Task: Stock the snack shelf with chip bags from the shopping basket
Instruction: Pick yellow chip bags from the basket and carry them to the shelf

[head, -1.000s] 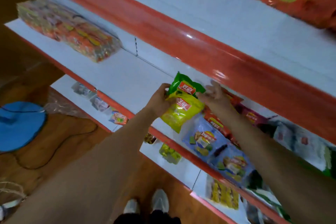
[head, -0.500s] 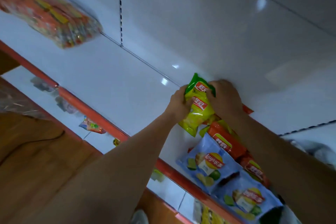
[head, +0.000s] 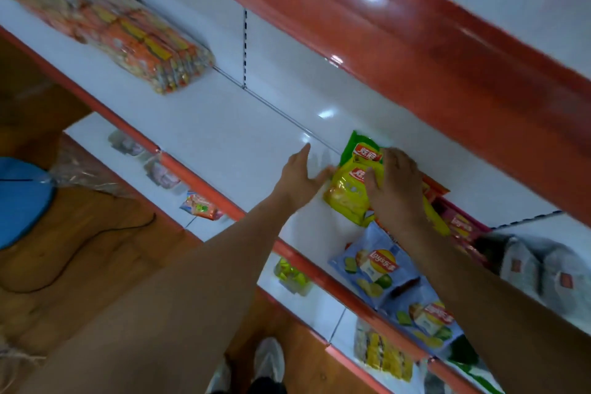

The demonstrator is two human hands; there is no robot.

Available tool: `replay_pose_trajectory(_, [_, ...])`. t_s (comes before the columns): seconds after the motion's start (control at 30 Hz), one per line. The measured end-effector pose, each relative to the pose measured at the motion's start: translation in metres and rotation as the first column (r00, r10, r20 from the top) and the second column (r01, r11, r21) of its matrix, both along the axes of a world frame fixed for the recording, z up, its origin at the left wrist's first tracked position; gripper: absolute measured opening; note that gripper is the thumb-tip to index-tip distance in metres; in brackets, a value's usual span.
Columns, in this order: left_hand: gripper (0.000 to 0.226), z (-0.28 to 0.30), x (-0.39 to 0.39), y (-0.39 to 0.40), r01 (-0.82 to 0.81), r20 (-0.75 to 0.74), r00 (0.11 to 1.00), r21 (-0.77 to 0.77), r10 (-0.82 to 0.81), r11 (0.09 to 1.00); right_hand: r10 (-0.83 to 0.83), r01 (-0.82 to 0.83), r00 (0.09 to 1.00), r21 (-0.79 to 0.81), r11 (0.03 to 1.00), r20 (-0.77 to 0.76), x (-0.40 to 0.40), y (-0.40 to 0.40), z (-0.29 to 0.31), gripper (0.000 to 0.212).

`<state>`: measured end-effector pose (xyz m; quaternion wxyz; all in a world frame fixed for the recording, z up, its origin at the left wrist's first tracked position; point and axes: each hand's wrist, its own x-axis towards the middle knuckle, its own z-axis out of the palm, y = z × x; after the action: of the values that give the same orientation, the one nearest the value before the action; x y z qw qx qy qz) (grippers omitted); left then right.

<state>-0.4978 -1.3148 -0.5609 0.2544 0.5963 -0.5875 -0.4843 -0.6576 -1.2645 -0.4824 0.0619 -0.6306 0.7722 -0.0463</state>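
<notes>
A yellow chip bag (head: 347, 197) lies on the white snack shelf (head: 230, 144), overlapping a green bag (head: 356, 145) behind it near the back wall. My right hand (head: 395, 185) rests on the yellow bag with spread fingers pressing it down. My left hand (head: 302, 174) is just left of the bag, fingers straight, its thumb at the bag's left edge. Two light blue chip bags (head: 374, 265) (head: 422, 318) lie nearer the shelf's front edge. Red and orange bags (head: 457, 221) lie under and right of my right arm. The shopping basket is out of sight.
A clear-wrapped pack of orange snacks (head: 128, 35) lies at the shelf's left. A red shelf rail (head: 415, 35) overhangs above. Lower shelves hold small packets (head: 201, 208) and yellow packs (head: 383, 355). A blue object (head: 22, 198) and a black cable lie on the wooden floor. White wrapped packs (head: 540, 265) sit at right.
My left hand has let go of the yellow bag and opened beside it. My right hand has flattened on top of the bag. The camera has pulled back, showing the red rail above.
</notes>
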Motion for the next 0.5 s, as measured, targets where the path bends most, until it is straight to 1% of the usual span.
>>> replay_pose_trajectory(0.03, [0.08, 0.014, 0.016, 0.012, -0.011, 0.009, 1.0, -0.001, 0.012, 1.0, -0.01, 0.012, 0.999, -0.064, 0.998, 0.034, 0.006, 0.005, 0.002, 0.049])
replay_pose_trajectory(0.07, [0.079, 0.027, 0.03, 0.024, -0.026, 0.004, 1.0, -0.002, 0.026, 1.0, 0.035, -0.033, 0.999, -0.064, 0.997, 0.021, 0.012, 0.012, 0.004, 0.054])
replay_pose_trajectory(0.1, [0.077, 0.039, 0.043, 0.039, -0.043, -0.002, 0.999, -0.006, 0.043, 0.999, 0.054, -0.05, 0.997, -0.084, 0.995, 0.048, 0.019, 0.023, 0.006, 0.057])
replay_pose_trajectory(0.13, [0.075, 0.053, 0.056, 0.054, -0.068, -0.009, 0.998, -0.009, 0.068, 0.998, 0.083, -0.075, 0.992, -0.08, 0.994, 0.094, 0.028, 0.035, 0.007, 0.058])
replay_pose_trajectory(0.2, [0.071, 0.079, 0.078, 0.084, -0.121, -0.003, 0.993, -0.017, 0.121, 0.993, 0.15, -0.118, 0.967, -0.16, 0.98, 0.204, 0.051, 0.057, 0.021, 0.055])
replay_pose_trajectory(0.27, [0.068, 0.105, 0.094, 0.115, -0.188, -0.006, 0.982, -0.03, 0.188, 0.982, 0.193, -0.134, 0.934, -0.206, 0.969, 0.3, 0.071, 0.078, 0.039, 0.053])
replay_pose_trajectory(0.4, [0.063, 0.145, 0.117, 0.186, -0.351, -0.06, 0.936, -0.045, 0.348, 0.935, 0.28, -0.169, 0.805, -0.25, 0.953, 0.523, 0.109, 0.125, 0.066, 0.05])
replay_pose_trajectory(0.47, [0.061, 0.157, 0.125, 0.226, -0.466, -0.087, 0.884, -0.068, 0.46, 0.882, 0.328, -0.215, 0.721, -0.252, 0.943, 0.611, 0.126, 0.15, 0.081, 0.044])
replay_pose_trajectory(0.5, [0.06, 0.165, 0.131, 0.25, -0.516, -0.081, 0.857, -0.09, 0.51, 0.852, 0.368, -0.27, 0.671, -0.25, 0.93, 0.644, 0.137, 0.164, 0.088, 0.044])
